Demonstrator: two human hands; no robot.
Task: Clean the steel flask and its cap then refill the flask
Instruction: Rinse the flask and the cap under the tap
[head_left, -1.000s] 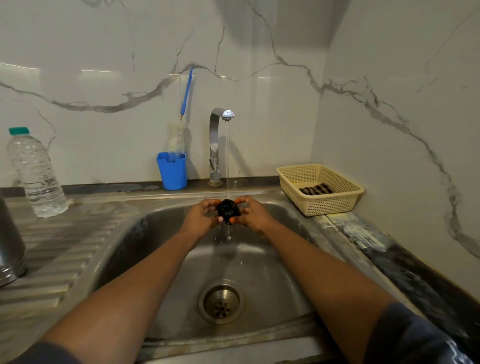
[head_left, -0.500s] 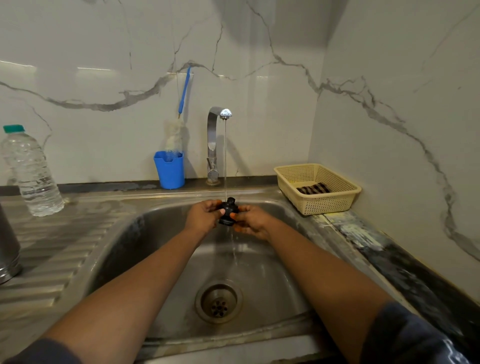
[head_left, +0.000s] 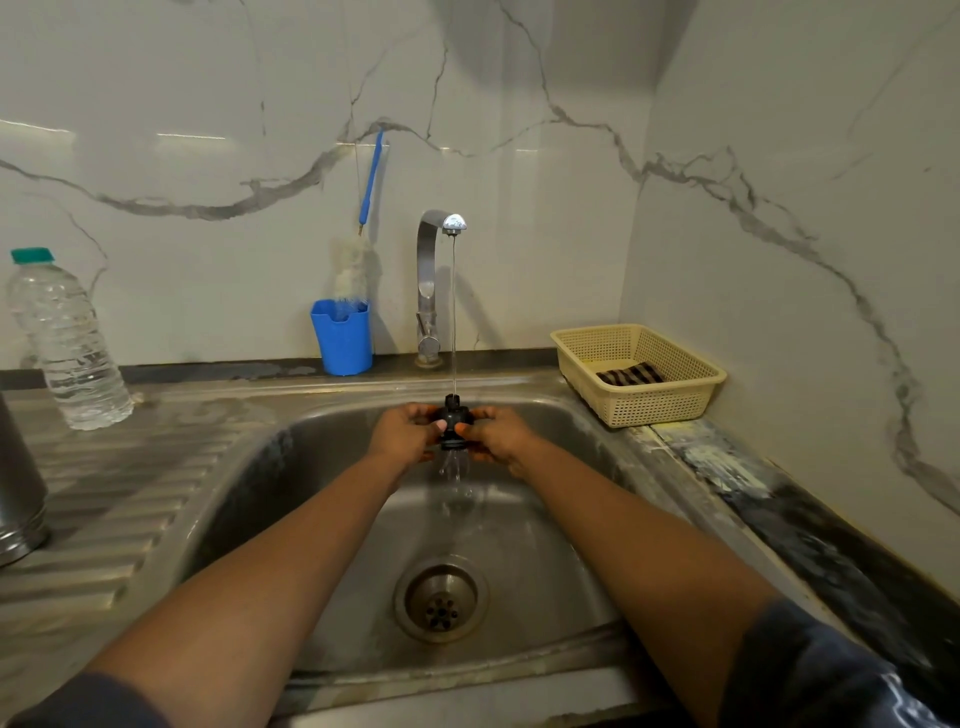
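Moved: cap (head_left: 453, 426) now upright.
Grip: left hand (head_left: 402, 436), right hand (head_left: 498, 437) pinch its sides so tap stream (head_left: 454, 312) above flushes through.

The cap (head_left: 453, 422) sits over the sink (head_left: 291, 467), directly under the tap (head_left: 428, 291), gripped between the left hand (head_left: 402, 434) and the right hand (head_left: 498, 436). The drain (head_left: 441, 603) lies in the sink floor, in front of them. A cup (head_left: 343, 340) holding a bottle brush (head_left: 357, 260) stands just left of the tap. On the drainboard (head_left: 114, 493) to the left, the water bottle (head_left: 67, 343) stands behind and the steel flask (head_left: 18, 488) in front. Right of the sink, a basket (head_left: 670, 400) contains a cloth (head_left: 629, 374).
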